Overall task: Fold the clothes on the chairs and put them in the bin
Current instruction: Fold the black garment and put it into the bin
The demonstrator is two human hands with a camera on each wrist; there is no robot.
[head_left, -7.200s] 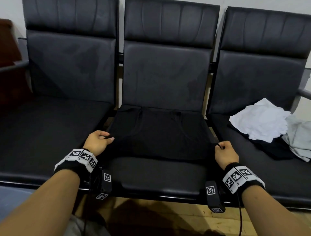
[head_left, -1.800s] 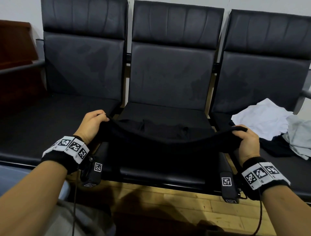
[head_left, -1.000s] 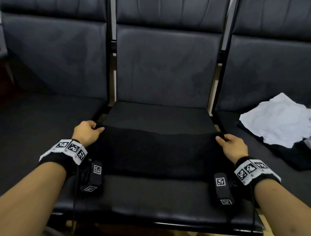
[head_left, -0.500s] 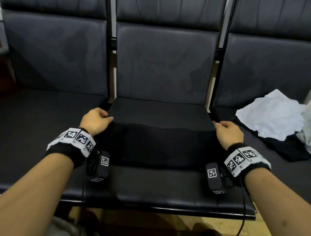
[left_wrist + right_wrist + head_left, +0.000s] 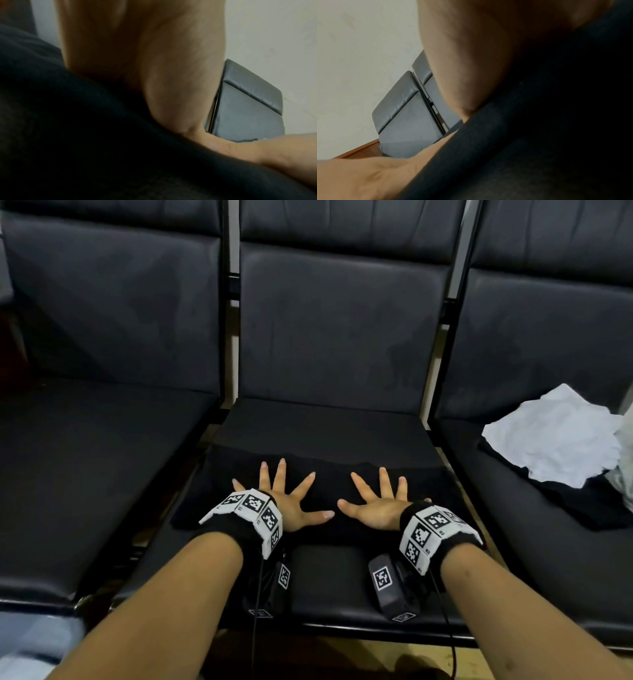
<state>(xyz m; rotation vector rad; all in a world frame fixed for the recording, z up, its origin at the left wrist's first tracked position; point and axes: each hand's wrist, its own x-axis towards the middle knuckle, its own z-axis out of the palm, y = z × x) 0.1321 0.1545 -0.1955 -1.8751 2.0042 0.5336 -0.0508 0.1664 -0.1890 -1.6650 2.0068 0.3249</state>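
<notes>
A black garment (image 5: 329,474), folded into a wide band, lies across the middle chair seat (image 5: 318,419). Both my hands lie flat on it with fingers spread. My left hand (image 5: 284,494) presses its left half and my right hand (image 5: 376,498) its right half, thumbs pointing at each other. In the left wrist view the palm (image 5: 154,67) rests on the dark cloth (image 5: 85,135). The right wrist view likewise has the palm (image 5: 471,54) on the black fabric (image 5: 539,135). No bin is in view.
On the right chair seat (image 5: 513,525) a crumpled white garment (image 5: 555,436) lies over a black one (image 5: 589,501), with a pale garment (image 5: 625,460) at the frame edge. The left chair seat (image 5: 85,474) holds nothing. Wooden floor (image 5: 394,655) lies below the seats.
Half a second ago each hand held an end of the folded band at its far corners. Now both have let go and moved inward, lying flat with fingers spread on the cloth.
</notes>
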